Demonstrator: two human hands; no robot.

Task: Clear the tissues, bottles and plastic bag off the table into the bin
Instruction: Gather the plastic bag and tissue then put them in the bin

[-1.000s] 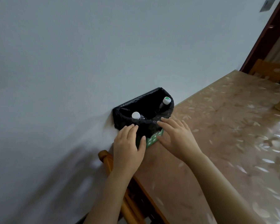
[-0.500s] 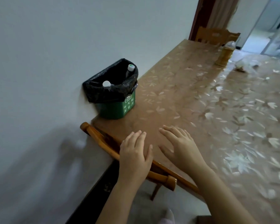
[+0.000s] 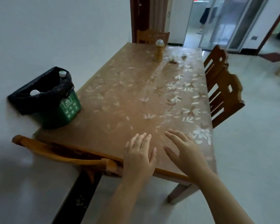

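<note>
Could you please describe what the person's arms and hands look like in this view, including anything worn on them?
Both forearms are bare as far as the picture shows, with no sleeves in view. The left hand and the right hand wear no gloves, and no rings, watch or bracelets can be seen. No markings show on either.

The wooden desk point(image 3: 128, 97) runs lengthwise away from the viewer along the wall, its top covered with a clear sheet printed with pale flowers and leaves. At about ten o'clock on it, against the wall, stands a green bin point(image 3: 61, 110) lined with a black bag. At the far end, around one o'clock, an amber bottle point(image 3: 158, 50) stands upright, with crumpled white tissues point(image 3: 174, 58) just beside it to the right.
</note>
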